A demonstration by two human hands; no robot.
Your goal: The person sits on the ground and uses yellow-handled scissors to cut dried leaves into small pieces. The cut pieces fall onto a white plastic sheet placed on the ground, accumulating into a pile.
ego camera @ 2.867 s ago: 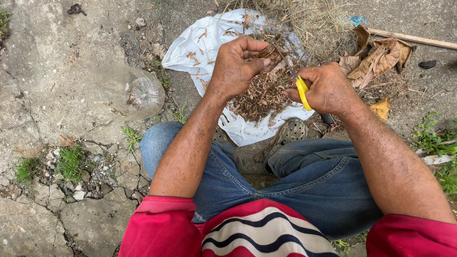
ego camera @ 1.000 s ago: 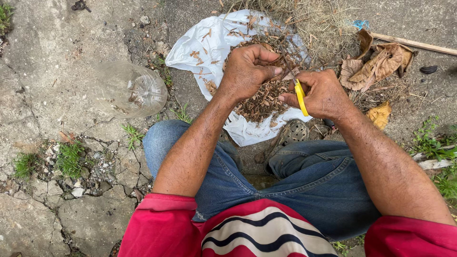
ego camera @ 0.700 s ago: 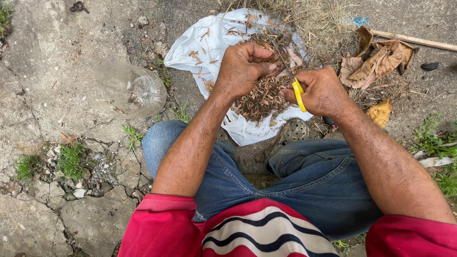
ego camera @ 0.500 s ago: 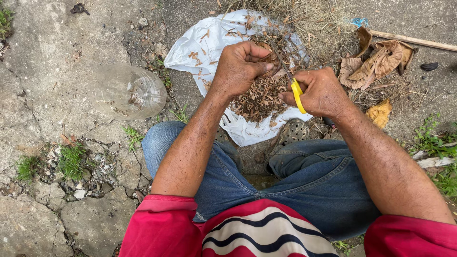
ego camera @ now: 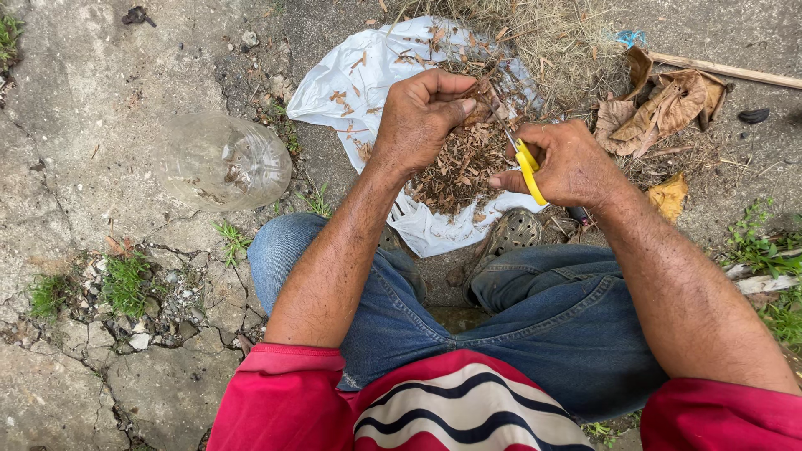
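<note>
**A:** A seated person in blue jeans and a red striped shirt works over a white plastic sheet spread on cracked concrete ground, upper centre of the frame. What does each hand have?

**B:** The left hand is curled shut, thumb pressed against the fingers, pinching a dry brown leaf just above the heap of leaf cuttings. The right hand is closed around the yellow handles of a pair of scissors.

**A:** How do the two lie against each other?

**B:** The pinched leaf sits up and to the left of the right hand, very near it. The scissors' long axis runs diagonally, handles lower right, thin blades pointing to the upper left toward the leaf. Whether the blades are parted or shut is too fine to tell, and they seem to meet the leaf's edge.

**A:** And which hand is nearer the heap?

**B:** The left, its knuckles directly over the cuttings at centre frame; the right hangs just beside the heap's right edge.

**A:** Anything else around?

**B:** A clear plastic bottle lies on its side, left of the sheet and well apart. Large dry leaves and a thin stick lie in the upper right.
</note>
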